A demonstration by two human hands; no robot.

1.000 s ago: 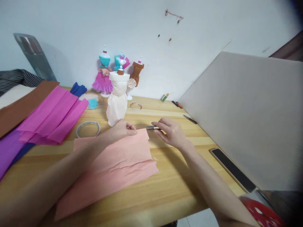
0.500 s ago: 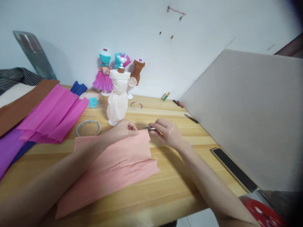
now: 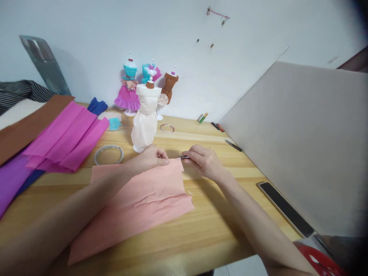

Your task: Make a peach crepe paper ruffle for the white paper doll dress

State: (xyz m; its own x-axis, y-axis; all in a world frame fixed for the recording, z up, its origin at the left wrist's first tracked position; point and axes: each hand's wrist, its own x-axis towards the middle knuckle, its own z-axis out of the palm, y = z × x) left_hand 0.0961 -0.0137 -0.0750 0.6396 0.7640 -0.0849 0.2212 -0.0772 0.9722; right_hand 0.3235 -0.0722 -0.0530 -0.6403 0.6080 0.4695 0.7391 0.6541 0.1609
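Note:
A sheet of salmon-pink crepe paper (image 3: pixel 143 195) lies creased on the table, its right edge uneven. My left hand (image 3: pixel 151 158) pinches the sheet's far edge, thumb and fingers pressed together. Just right of it, my right hand (image 3: pixel 202 161) is closed around small scissors (image 3: pixel 183 157). Their narrow blades point left along the paper's far edge near its top right corner, and their handles are mostly hidden by the fingers. Behind my left hand stands a small dress form in a white paper dress (image 3: pixel 146 115).
Several dressed forms (image 3: pixel 129 86) stand by the wall. Coloured paper sheets (image 3: pixel 67 134) pile up on the left. A tape roll (image 3: pixel 108 155), a patterned ring (image 3: pixel 167 128), a slim pointed tool (image 3: pixel 233 145) and a phone (image 3: pixel 284 207) lie around the wooden table (image 3: pixel 212 226).
The scissor blades, slightly apart before, now look closed at the paper's far edge. Both hands keep nearly the same place; the whole view has shifted a little.

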